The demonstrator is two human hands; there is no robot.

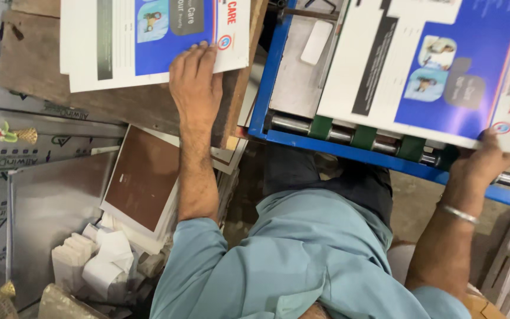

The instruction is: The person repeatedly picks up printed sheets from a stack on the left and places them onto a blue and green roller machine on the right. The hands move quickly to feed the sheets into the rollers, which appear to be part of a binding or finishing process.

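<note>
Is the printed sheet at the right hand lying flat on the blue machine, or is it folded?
Flat, unfolded. The printed sheet lies spread over the blue machine, and the right hand touches its near corner.

Glossy printed cardboard sheets (149, 41) lie on a rough wooden board (48, 82); the machine (273, 77) has blue painted metal and shiny steel rollers (340, 134).
</note>
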